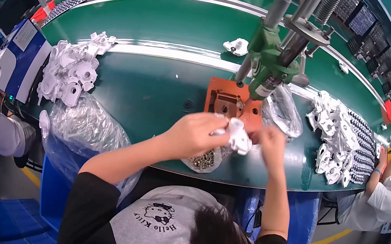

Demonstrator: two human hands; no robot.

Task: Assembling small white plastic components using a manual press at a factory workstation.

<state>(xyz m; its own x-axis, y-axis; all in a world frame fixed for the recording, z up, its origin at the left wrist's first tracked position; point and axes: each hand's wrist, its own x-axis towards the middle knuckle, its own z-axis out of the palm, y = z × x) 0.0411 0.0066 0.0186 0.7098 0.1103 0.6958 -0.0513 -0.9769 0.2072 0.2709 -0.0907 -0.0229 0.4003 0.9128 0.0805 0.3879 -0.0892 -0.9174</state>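
Observation:
My left hand (196,133) grips a white molded plastic part (238,139) in front of the press, its fingers closed around the part's left side. Close to the part's right side is my right hand (269,142), smeared by motion, so its fingers and anything in them cannot be made out. Just beyond both hands stands a green bench press (267,64) on an orange base (218,87). Below the held part, a clear plastic bag of small metal screws (204,161) lies at the table's front edge, partly covered by my left hand and forearm.
White plastic parts (69,73) are heaped at left beside a blue-and-white machine (20,60); more parts (333,132) lie at right near rows of dark pieces (360,151). A clear bag (283,112) rests beside the press. One white part (237,46) sits beyond the metal rail. Co-workers sit on both sides.

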